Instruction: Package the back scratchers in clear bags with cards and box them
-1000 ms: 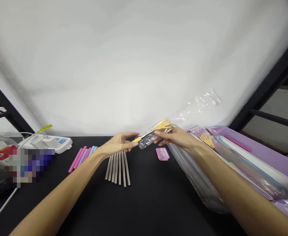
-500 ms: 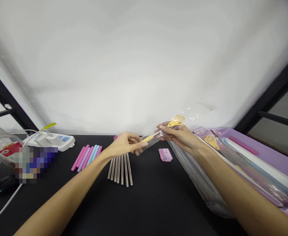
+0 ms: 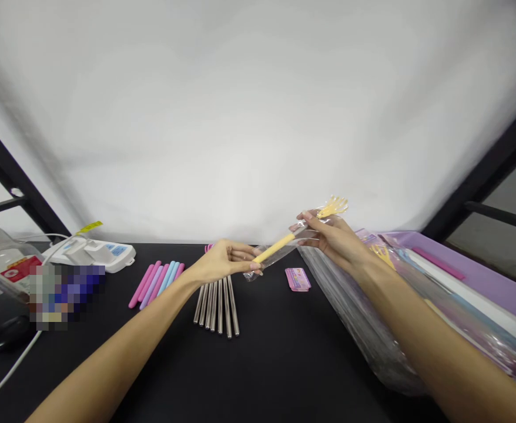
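Toward the bench's far left corner, a clear jar (image 3: 0, 252) with a red label is leaning, its contents hard to tell. A white power strip (image 3: 101, 254) is lying along the far edge of the bench (image 3: 249, 376), holding white plugs. In the middle, a clear sleeve (image 3: 280, 257) is enclosing the handle of a yellow back scratcher (image 3: 278, 248), above the bench near its far edge. Right of the small pink cards (image 3: 298, 279), a stack of clear bags (image 3: 359, 329) is lying on the bench's right side. Beyond it, a lilac bin (image 3: 500, 294) is holding bagged scratchers (image 3: 384, 255) and a pink tube (image 3: 438, 263).

Compared with half a second ago, more of the yellow handle is showing between the hands, and the hand-shaped head is sitting farther up and right. The coloured tubes (image 3: 156, 285) and metal rods (image 3: 217, 308) are keeping their arrangement on the bench.

The left hand (image 3: 223, 261) is pinching the handle's lower end through the film, thumb against fingers, the other fingers loosely curling. The right hand (image 3: 335, 238) is closing its thumb and fingers around the scratcher just below its head, apparently gripping the film too.
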Motion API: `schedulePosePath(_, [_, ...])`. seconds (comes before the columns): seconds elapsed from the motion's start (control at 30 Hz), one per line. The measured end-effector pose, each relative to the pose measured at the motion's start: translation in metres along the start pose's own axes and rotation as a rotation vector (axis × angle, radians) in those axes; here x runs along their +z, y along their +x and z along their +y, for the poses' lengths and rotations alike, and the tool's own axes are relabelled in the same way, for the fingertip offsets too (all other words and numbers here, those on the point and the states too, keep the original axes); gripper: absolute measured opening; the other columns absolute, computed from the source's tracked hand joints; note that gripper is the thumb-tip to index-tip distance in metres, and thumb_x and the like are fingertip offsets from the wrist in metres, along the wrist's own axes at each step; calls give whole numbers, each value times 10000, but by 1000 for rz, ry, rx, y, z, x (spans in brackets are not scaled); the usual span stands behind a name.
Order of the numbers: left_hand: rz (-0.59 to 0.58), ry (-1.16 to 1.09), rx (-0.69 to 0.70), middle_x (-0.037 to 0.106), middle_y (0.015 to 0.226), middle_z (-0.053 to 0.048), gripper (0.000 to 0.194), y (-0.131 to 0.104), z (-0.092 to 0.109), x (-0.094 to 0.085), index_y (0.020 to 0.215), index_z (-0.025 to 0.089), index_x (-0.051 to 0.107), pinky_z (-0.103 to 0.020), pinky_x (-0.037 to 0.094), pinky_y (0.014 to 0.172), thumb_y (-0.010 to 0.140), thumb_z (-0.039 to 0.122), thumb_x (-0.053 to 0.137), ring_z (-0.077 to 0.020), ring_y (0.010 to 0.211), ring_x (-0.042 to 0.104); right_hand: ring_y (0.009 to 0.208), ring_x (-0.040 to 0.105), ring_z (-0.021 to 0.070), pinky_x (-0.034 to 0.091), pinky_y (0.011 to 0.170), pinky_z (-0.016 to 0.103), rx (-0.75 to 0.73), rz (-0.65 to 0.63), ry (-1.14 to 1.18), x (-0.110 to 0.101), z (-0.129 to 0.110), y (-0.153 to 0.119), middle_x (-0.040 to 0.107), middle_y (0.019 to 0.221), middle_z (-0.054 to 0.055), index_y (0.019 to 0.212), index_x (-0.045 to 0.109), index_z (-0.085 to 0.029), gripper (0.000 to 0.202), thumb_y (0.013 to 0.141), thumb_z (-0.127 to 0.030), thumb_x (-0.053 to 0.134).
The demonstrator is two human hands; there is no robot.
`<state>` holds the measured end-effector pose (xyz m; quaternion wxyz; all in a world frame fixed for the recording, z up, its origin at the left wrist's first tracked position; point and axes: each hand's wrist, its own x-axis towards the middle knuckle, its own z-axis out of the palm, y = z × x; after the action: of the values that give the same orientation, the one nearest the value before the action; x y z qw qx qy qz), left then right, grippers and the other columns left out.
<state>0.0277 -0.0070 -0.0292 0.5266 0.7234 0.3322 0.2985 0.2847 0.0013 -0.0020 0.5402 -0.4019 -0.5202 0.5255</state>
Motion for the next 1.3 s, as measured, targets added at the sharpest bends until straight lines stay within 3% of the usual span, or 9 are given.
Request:
schedulePosePath(0.23, [66,-26,-16,735,742,-106,360,2,-4,13,817,105,683,-332,579,678,766,458,735,-196,678,707,842,705,179,566,778,317,-26,-3,-11,2,5,3,750,914,37,915,617,-225,291,746,-398,779])
schedulePosePath(0.3, [64,-14,-21,738,758,-91,376,1,-3,13,959,124,666,-334,574,705,755,427,754,-198,703,713,869,702,195,571,766,328,-19,-4,-28,1,5,4,749,899,36,906,601,-233,279,749,-384,776])
schedulePosePath(0.43, [-59,6,105,732,932,-63,742,-2,5,5,1342,230,464,-364,544,838,691,252,818,-196,861,701,810,703,190,572,752,328,11,31,-18,-4,5,5,742,849,45,889,606,-215,219,769,-315,759])
schedulePosePath(0.6, [21,379,293,611,869,-36,142,-2,10,5,879,202,741,-310,493,778,798,319,725,-152,797,584,783,687,176,559,693,292,64,-18,17,-7,6,6,722,807,35,913,619,-210,189,788,-287,739])
schedulePosePath(0.77, [59,279,289,520,1033,-50,174,2,6,14,777,189,711,-345,462,900,755,354,764,-180,968,546,767,679,172,560,681,295,71,-119,28,-3,7,4,707,797,32,926,621,-198,234,767,-295,761])
schedulePosePath(0.97, [-15,-47,157,577,1034,-64,223,4,2,20,753,151,560,-336,501,835,787,290,732,-170,951,580,812,691,191,568,697,299,69,-212,-16,0,8,3,711,816,55,938,613,-184,243,777,-292,760])
schedulePosePath(1.03, [-75,-39,169,581,1034,-60,207,1,4,16,841,164,602,-358,507,852,767,284,753,-179,964,586,828,689,196,571,690,299,74,-190,-13,0,9,3,711,812,59,937,610,-186,244,775,-291,760])
schedulePosePath(1.17, [-245,163,228,433,1371,-75,522,-5,11,6,1064,264,669,-425,497,934,587,276,881,-266,1175,515,799,682,186,577,676,300,110,-158,20,-4,10,5,710,799,60,920,606,-187,228,774,-277,756])
schedulePosePath(1.3, [-179,358,321,439,1383,-69,242,-7,17,6,903,228,727,-469,407,1048,692,294,826,-243,1133,552,780,681,175,580,694,305,145,-132,40,-8,12,7,710,804,53,917,602,-190,216,780,-265,751])
